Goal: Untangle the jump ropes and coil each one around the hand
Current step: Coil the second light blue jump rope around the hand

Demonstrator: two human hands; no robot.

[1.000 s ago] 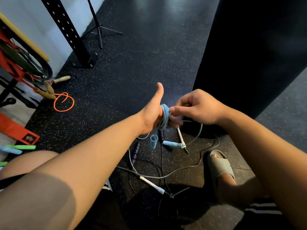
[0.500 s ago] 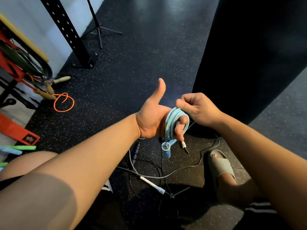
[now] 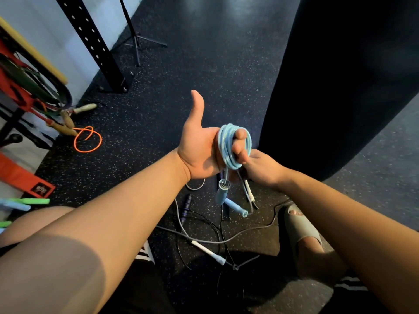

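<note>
Left hand [image 3: 199, 152]: thumb up, fingers curled through blue rope [image 3: 225, 148] coil. Right hand [image 3: 264, 169] beneath coil; grip hidden, cannot tell.

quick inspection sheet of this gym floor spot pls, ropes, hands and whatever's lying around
surface: black speckled floor
job's things: blue jump rope coiled round the fingers of the left hand, both blue handles hanging below; white-handled grey rope and purple-handled rope crossed on the floor
clutter: orange rope loop beside wooden handles
grippers: left hand thumb up, fingers curled inside the coil; right hand under the coil, its fingers hidden
cables: nothing seen apart from ropes
surroundings: black punching bag, rack upright, tripod stand
</note>
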